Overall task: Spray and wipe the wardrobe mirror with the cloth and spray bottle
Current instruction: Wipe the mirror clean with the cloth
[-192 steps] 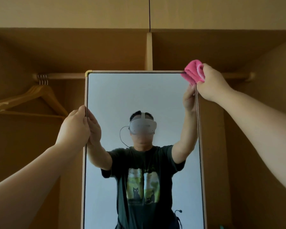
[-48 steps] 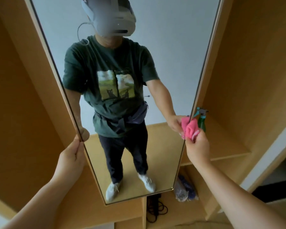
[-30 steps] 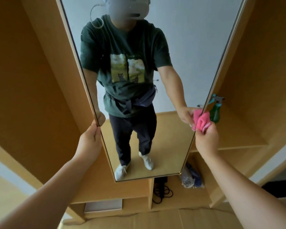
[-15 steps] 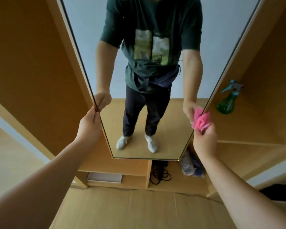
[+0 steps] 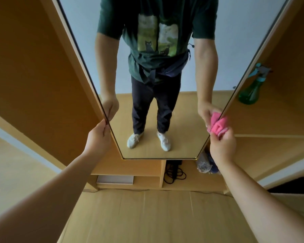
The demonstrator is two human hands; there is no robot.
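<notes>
Cloth (image 5: pixel 218 126) bunched in right hand (image 5: pixel 222 146) fingers (image 5: pixel 224 135), against mirror (image 5: pixel 165 102) edge

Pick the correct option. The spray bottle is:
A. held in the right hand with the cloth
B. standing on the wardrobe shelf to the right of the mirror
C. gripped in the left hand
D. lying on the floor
B: the spray bottle stands upright on the shelf right of the mirror; the right hand grips only the pink cloth, and the left hand pinches the mirror's left edge.
</notes>
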